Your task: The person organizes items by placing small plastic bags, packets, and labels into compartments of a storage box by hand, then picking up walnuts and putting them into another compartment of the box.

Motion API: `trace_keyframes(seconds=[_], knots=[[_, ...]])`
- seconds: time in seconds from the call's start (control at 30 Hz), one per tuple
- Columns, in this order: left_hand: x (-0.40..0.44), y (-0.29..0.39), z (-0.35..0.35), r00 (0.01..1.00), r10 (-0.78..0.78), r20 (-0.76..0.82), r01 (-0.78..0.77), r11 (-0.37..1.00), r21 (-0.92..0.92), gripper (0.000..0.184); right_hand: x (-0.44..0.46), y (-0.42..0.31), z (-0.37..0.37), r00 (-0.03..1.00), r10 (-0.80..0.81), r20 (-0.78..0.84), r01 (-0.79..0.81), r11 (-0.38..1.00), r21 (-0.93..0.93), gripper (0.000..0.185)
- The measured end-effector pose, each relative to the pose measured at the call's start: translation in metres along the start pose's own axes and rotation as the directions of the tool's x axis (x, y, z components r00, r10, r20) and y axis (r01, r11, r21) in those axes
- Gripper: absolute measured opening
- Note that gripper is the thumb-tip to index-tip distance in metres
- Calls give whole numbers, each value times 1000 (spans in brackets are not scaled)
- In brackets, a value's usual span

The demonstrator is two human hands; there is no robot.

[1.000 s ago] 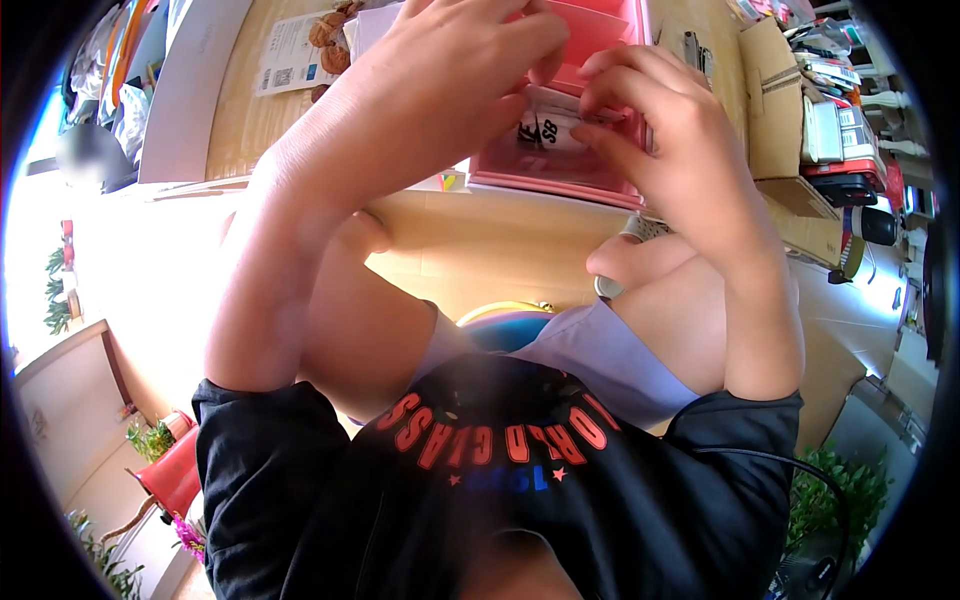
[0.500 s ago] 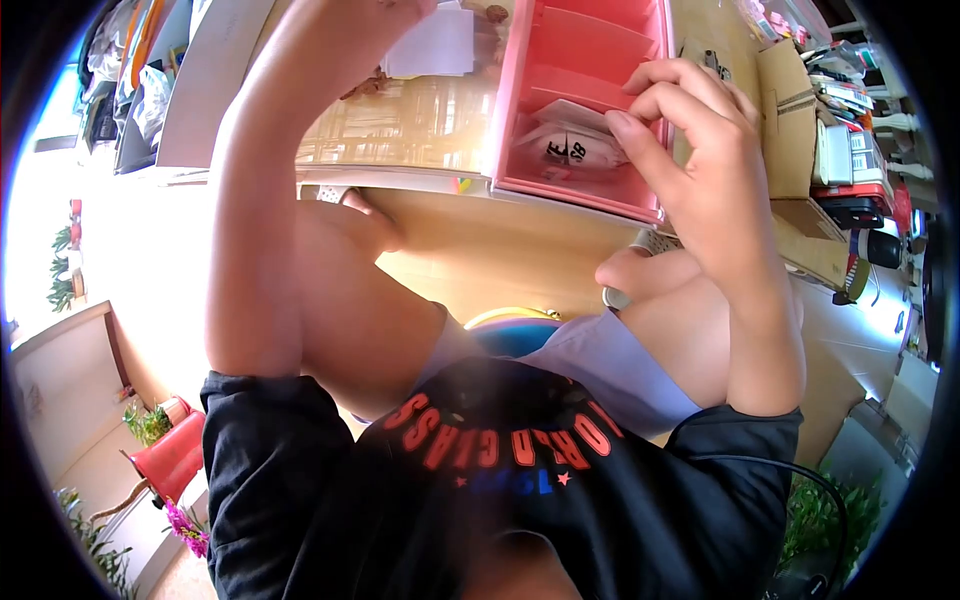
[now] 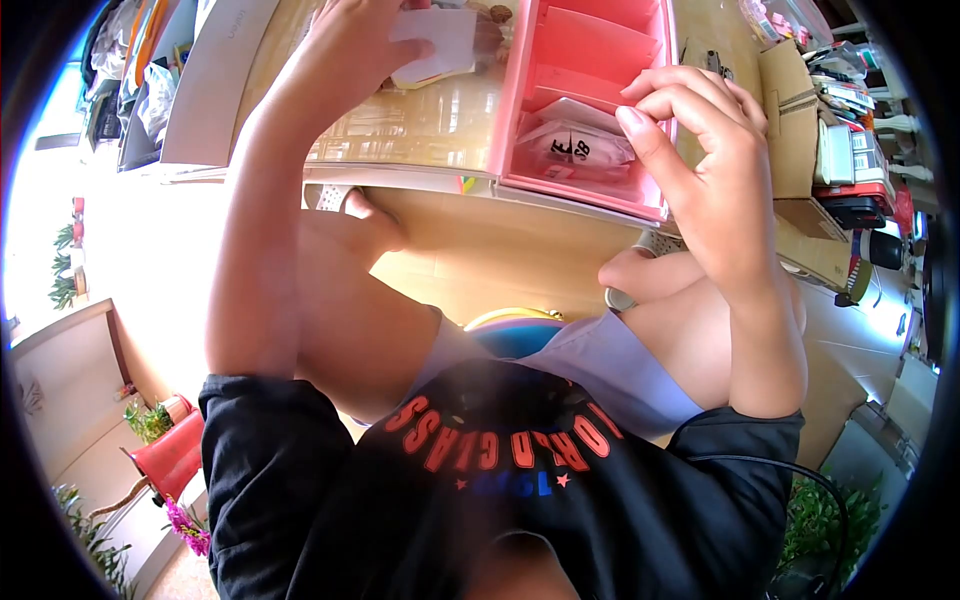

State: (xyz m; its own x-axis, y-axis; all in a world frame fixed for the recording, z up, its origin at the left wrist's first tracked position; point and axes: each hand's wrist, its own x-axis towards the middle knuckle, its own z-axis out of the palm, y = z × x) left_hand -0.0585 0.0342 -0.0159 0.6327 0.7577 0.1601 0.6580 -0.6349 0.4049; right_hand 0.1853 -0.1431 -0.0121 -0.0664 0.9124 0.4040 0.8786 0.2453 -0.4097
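Observation:
My left hand (image 3: pixel 362 45) is over the table at the top, its thumb stretched across a stack of white cards or paper (image 3: pixel 447 45). The fingertips run out of view at the top edge, and no grip on the cards shows. My right hand (image 3: pixel 708 145) hovers at the right rim of a pink divided box (image 3: pixel 508 110); its fingers are loosely bent and apart, with nothing seen between them. A clear plastic packet with black print (image 3: pixel 583 150) lies in the box's nearest compartment, left of my right fingertips.
A cardboard box (image 3: pixel 790 140) and piled small goods (image 3: pixel 850 155) stand on the right. A white panel (image 3: pixel 212 90) leans at the left, beside bags and dark holders (image 3: pixel 140 110). Brown lumps (image 3: pixel 500 14) lie near the cards. A blue tub (image 3: pixel 515 338) sits below, between my legs.
My left hand has come down and left, its thumb now over the white cards. My right hand has shifted slightly right, uncovering more of the packet.

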Motion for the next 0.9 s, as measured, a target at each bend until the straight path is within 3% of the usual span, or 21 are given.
trace_keyframes(seconds=[0.07, 0.17, 0.27, 0.33, 0.4, 0.47, 0.57, 0.67, 0.73, 0.83, 0.87, 0.9], knots=[[-3, -3, -1, 998, 44, -34, -46, 997, -63, 28, 0, 1, 1, 1000, -1, -3, 1, 1000, 4, 19], [-3, 21, -13, 965, -256, 56, 262, 926, -270, 22, -1, 1, 4, 1000, -5, -21, 6, 1000, 16, 18], [-6, 15, -10, 993, -22, -113, 5, 989, -144, 19, -1, 1, 8, 999, -16, -43, 18, 999, 35, 15], [-5, 39, -29, 985, -170, 40, 175, 952, -251, 17, 0, 1, 9, 999, -17, -34, 18, 999, 39, 15], [-6, 43, -31, 986, -162, 25, 164, 967, -195, 17, 1, 1, 11, 999, -19, -39, 20, 999, 44, 14], [-7, 28, -16, 990, 20, -138, -16, 999, 34, 19, 1, 0, 12, 999, -18, -45, 20, 999, 50, 14], [4, 10, -10, 975, 4, -224, -16, 998, -55, 22, 2, 0, 10, 998, -19, -61, 23, 998, 64, 12], [3, 18, 1, 909, 201, -366, -225, 974, -22, 24, 3, 3, 10, 994, -28, -105, 37, 996, 83, 11], [7, 23, 5, 859, 358, -367, -404, 913, -55, 25, 3, 2, 12, 986, -18, -166, 35, 995, 97, 18], [-4, 51, 5, 930, 284, -233, -356, 853, -381, 32, 5, -2, 9, 990, 50, -132, -13, 963, 268, 35], [-6, 59, 1, 948, 278, -156, -319, 809, -494, 35, 12, -14, 15, 949, 142, -283, -83, 974, 209, 33], [-4, 50, 10, 860, 476, -185, -511, 809, -291, 36, 27, -40, 28, 876, 216, -430, -161, 974, 161, 30]])
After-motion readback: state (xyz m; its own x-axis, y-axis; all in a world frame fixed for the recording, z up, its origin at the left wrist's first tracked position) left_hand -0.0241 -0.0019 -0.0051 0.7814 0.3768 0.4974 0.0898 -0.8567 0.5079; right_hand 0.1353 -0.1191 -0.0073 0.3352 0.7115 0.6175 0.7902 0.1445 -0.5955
